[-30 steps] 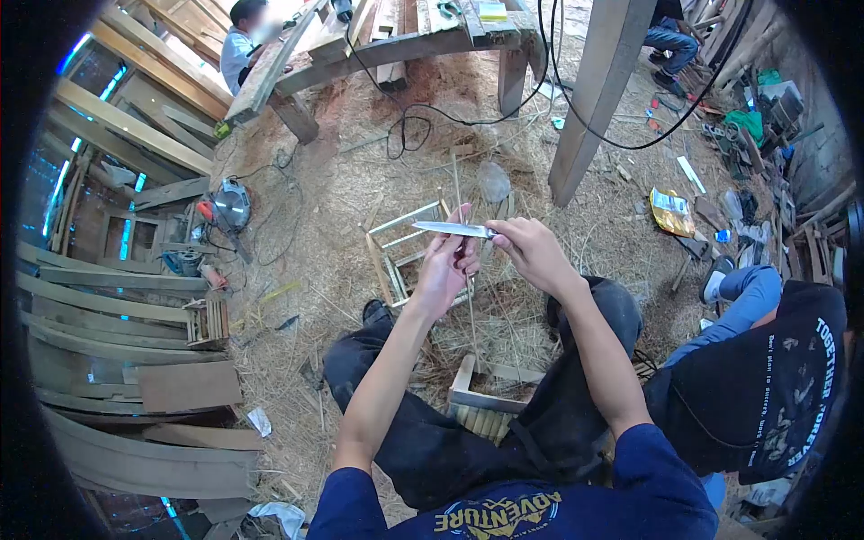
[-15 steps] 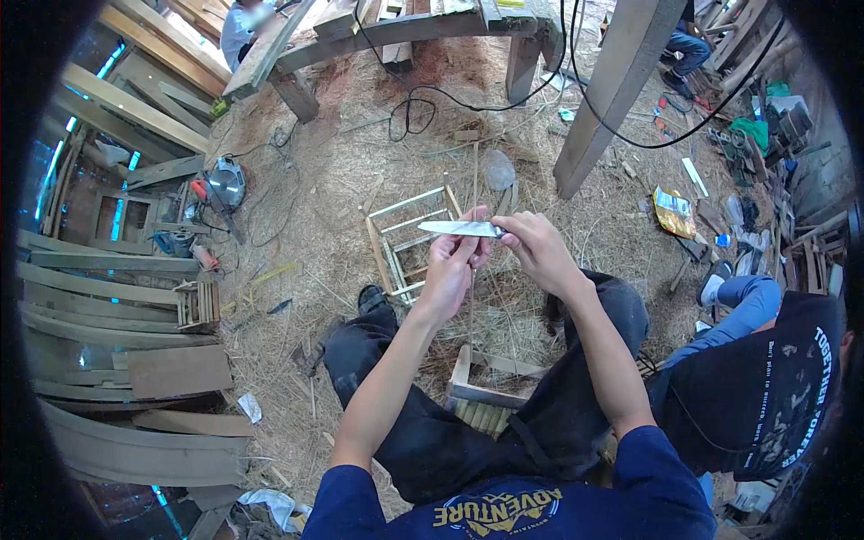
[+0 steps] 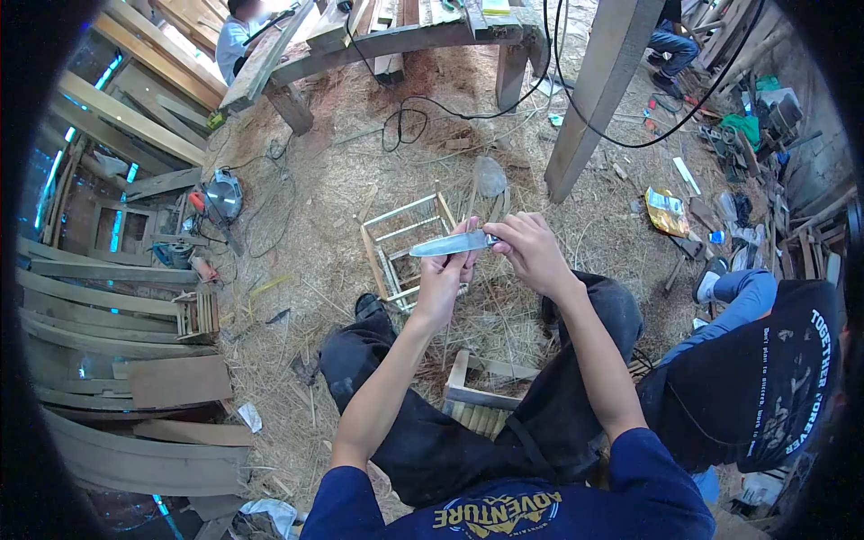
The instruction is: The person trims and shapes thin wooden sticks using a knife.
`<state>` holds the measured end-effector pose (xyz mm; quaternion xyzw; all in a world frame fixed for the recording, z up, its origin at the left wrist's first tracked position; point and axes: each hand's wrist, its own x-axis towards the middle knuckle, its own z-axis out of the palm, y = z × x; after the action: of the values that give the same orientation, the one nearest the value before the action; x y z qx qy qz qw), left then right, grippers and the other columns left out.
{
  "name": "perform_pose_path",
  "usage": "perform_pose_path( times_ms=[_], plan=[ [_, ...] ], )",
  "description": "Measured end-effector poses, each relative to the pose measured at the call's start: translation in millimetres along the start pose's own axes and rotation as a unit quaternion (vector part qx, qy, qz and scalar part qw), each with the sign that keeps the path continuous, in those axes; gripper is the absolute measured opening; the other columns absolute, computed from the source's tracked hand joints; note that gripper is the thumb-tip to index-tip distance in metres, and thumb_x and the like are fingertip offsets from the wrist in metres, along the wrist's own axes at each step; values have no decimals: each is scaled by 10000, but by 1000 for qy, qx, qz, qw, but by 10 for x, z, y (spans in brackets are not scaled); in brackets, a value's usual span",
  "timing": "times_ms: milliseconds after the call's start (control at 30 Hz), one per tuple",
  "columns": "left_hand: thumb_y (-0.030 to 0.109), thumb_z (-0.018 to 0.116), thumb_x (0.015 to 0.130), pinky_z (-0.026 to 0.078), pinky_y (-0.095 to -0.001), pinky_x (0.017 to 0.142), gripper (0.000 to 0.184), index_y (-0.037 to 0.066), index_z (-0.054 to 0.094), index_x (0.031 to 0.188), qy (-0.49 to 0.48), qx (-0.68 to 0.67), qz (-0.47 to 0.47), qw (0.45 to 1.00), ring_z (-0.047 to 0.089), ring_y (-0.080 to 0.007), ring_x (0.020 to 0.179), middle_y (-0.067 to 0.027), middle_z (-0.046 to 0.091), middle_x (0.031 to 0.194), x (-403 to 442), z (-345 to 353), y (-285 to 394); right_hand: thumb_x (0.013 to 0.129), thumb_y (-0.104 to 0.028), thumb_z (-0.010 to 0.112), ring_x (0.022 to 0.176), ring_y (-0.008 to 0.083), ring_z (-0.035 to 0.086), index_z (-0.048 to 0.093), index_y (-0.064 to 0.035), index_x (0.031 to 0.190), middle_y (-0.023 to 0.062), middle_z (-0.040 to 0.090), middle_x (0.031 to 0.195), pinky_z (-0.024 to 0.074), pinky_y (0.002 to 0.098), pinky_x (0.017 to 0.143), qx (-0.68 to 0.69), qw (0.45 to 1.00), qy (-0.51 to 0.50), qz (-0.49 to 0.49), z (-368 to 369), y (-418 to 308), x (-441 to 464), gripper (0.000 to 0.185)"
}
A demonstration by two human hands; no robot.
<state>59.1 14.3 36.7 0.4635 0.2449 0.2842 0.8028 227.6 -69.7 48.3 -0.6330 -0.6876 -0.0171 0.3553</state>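
My right hand (image 3: 534, 251) is closed round the dark handle of a knife (image 3: 450, 244), whose silver blade points left. Behind the blade, my left hand (image 3: 443, 286) has its fingers pinched on a thin wooden strip (image 3: 472, 200), mostly hidden by the blade and fingers. The blade lies across the strip and the left fingers. Beyond my left hand a small wooden frame with slats (image 3: 376, 258) rests on the straw-covered floor. Between my legs is a slatted wooden piece (image 3: 475, 417).
A circular saw (image 3: 222, 196) lies at the left, near stacked boards (image 3: 117, 281). A wooden post (image 3: 601, 99) and a workbench (image 3: 396, 40) with cables stand ahead. A person in a black shirt (image 3: 751, 382) sits close at my right; two more people are farther off.
The blade has tilted, its tip now lower at the left, and shows more of its flat side. Both hands stay close together. The camera view has shifted slightly.
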Motion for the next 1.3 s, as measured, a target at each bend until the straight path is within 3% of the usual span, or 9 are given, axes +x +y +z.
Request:
perform_pose_path(
  times_ms=[400,500,600,700,933,1067,1100,1200,1300],
  plan=[
    [132,526,1025,280,-199,550,409,24,500,1419,7,18,-6,1000,345,-33,658,65,477,809,-47,24,92,853,-189,660,852,245,581,667,-109,1100,58,595,865,423,382,845,-69,997,23,-20,-45,65,-5,259],
    [144,531,1024,279,-202,531,388,26,529,1394,-8,62,-14,998,347,-32,626,62,466,768,-188,-55,150,875,-173,643,854,254,582,660,-102,1117,75,610,868,413,384,822,-49,980,140,129,-11,670,-159,253],
    [173,528,1026,297,-186,529,365,19,546,1358,-28,67,-48,996,380,-32,632,63,436,721,-381,-19,13,917,-189,614,871,268,590,654,-93,1133,91,632,885,403,388,790,-178,953,177,168,-526,662,-56,240],
    [218,513,1036,258,-199,488,328,54,585,1312,30,43,-40,998,318,-25,561,74,391,685,-264,-255,58,956,-230,584,894,272,600,652,-84,1141,94,662,939,393,389,768,-107,980,94,141,-393,411,-243,246],
    [259,526,1032,230,-200,472,261,62,634,1166,84,81,12,993,284,-10,540,97,340,650,-224,-202,176,982,-270,568,847,304,607,637,-49,1148,143,669,953,428,406,789,40,964,100,245,-186,181,42,286],
    [249,527,1029,270,-196,512,247,61,662,1115,42,200,56,977,326,-8,588,89,399,688,-70,-176,-37,971,-273,614,697,136,559,633,-34,1080,56,633,801,429,314,638,274,920,105,261,17,-27,87,263],
    [248,529,1029,281,-197,528,244,62,664,1108,34,231,67,970,336,-10,603,82,412,696,-65,-122,-42,957,-262,651,633,55,462,623,-38,1028,-20,567,723,372,256,565,261,925,100,258,32,-74,97,237],
    [225,536,1024,353,-220,599,239,33,665,1085,31,297,68,952,410,-37,667,48,495,744,-72,-71,0,954,-193,669,630,21,378,613,-37,1026,-79,472,731,321,198,563,304,906,72,284,79,-137,94,180],
    [210,545,1016,406,-248,630,241,22,669,1102,34,338,67,938,471,-66,685,15,568,779,-72,-94,40,941,-193,692,619,5,393,628,-50,1014,-83,515,723,309,192,546,348,883,105,296,80,-88,72,172]
  ],
)
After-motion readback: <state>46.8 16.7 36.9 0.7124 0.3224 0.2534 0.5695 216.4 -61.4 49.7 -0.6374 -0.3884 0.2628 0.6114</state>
